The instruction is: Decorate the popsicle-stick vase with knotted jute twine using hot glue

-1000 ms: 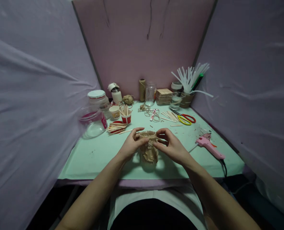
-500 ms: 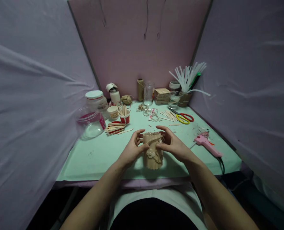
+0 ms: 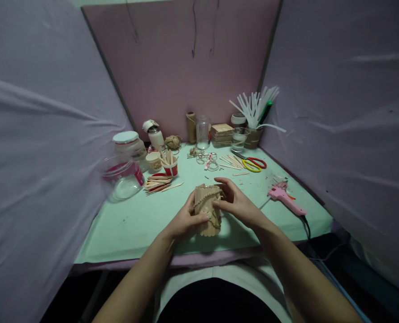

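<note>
A small holder made of wooden craft sticks (image 3: 207,211), trimmed with twine and a flower, stands tilted a little above the green table (image 3: 135,224) near its front edge. My left hand (image 3: 182,220) wraps around its left side, thumb across the front. On the right, my right hand (image 3: 237,205) grips the upper rim with curled fingers. Both hands are closed on the holder.
A pink glue gun (image 3: 285,199) lies right of my hands, cord running off the edge. Loose wooden sticks (image 3: 159,184), a red cup (image 3: 171,167), clear plastic jars (image 3: 123,176), scissors (image 3: 253,163), twine, a glass jar and white straws (image 3: 253,105) fill the back. Purple cloth walls enclose three sides.
The holder was turned in my hands and now leans left. My left hand closed further round its side. The view shifted slightly to the right.
</note>
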The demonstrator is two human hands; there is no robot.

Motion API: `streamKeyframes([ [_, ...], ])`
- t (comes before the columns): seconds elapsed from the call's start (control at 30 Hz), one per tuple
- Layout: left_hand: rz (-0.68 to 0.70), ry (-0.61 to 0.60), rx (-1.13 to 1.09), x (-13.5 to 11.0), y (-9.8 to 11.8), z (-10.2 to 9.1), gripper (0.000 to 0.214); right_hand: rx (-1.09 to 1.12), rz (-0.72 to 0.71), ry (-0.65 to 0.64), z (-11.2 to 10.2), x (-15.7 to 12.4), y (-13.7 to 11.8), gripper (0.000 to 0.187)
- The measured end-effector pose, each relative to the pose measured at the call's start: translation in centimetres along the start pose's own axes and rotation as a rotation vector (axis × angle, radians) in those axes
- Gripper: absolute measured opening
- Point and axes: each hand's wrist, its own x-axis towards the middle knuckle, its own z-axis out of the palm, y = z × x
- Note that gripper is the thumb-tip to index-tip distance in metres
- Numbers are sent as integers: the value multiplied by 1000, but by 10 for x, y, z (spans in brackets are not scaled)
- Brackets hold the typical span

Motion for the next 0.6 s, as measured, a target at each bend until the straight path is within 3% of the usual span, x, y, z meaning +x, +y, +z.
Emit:
streamKeyframes([
  [0.2,49,16,-69,-2,-3,-2,91,-287,-164,125,-19,-3,9,66],
  [0.33,15,-15,-181,-3,-3,-2,85,-337,-220,189,-34,-11,5,52],
  [0.47,36,-52,-229,-4,-2,-3,88,-258,-215,135,-33,-13,-4,33],
  [0.6,50,-45,-214,-5,-1,-2,86,-217,-183,83,-22,-8,-9,32],
])
